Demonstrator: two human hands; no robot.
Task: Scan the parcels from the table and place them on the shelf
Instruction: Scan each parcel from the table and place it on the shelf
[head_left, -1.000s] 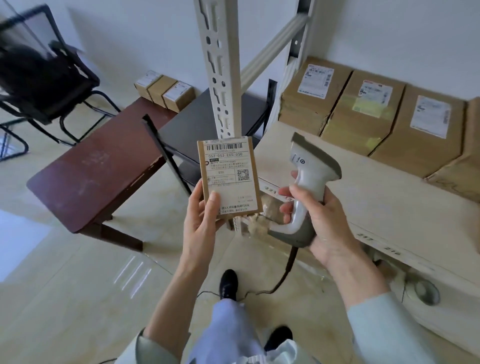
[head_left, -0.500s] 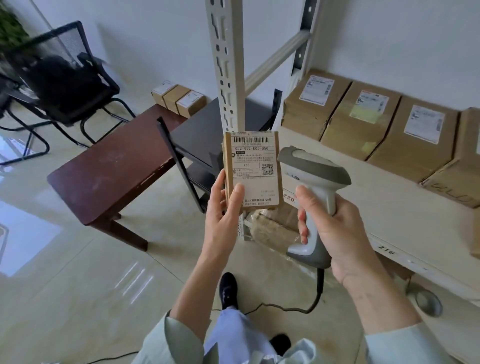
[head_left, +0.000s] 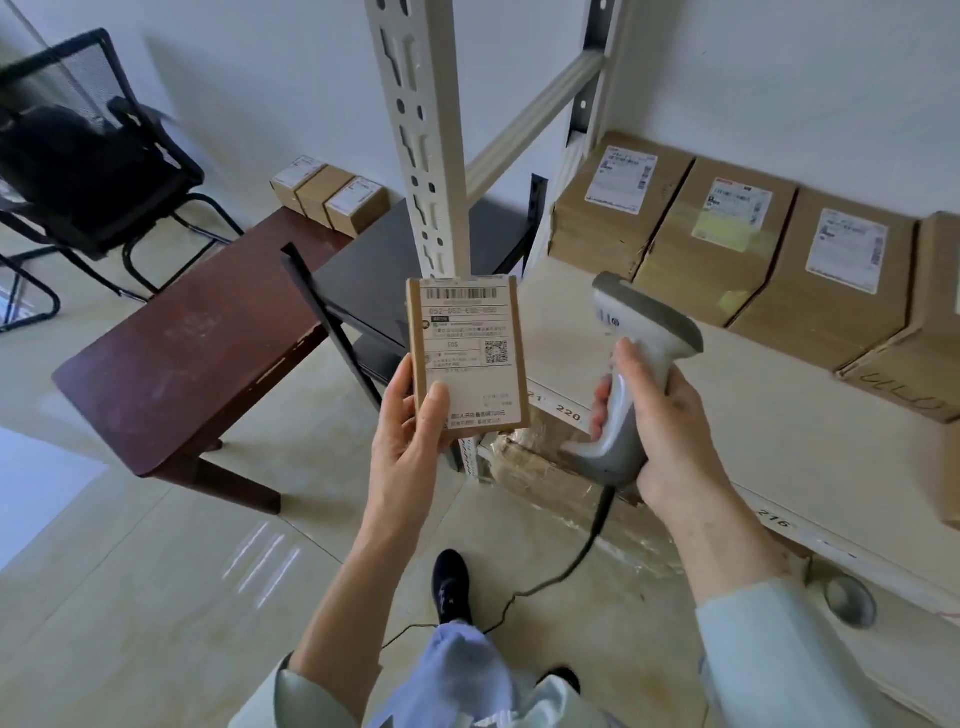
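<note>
My left hand (head_left: 410, 421) holds a small brown parcel (head_left: 467, 353) upright, its white barcode label facing me, thumb across the lower left corner. My right hand (head_left: 670, 431) grips the handle of a grey and white barcode scanner (head_left: 639, 353), whose head sits just right of the parcel. The scanner's black cable (head_left: 587, 551) trails down to the floor. Three small parcels (head_left: 330, 200) stand in a row at the far end of the dark red table (head_left: 197, 343). The pale shelf board (head_left: 779, 415) lies to the right.
Several large cardboard boxes (head_left: 727, 244) with labels line the back of the shelf. A white slotted upright (head_left: 421, 135) rises just behind the parcel. A black side table (head_left: 395, 275) stands between table and shelf, a black mesh chair (head_left: 78, 150) at far left. Wrapped packages (head_left: 545, 467) lie under the shelf.
The parcel has stayed upright in my left hand while the scanner in my right hand rose and tilted level beside it. The view shifted slightly right toward the shelf.
</note>
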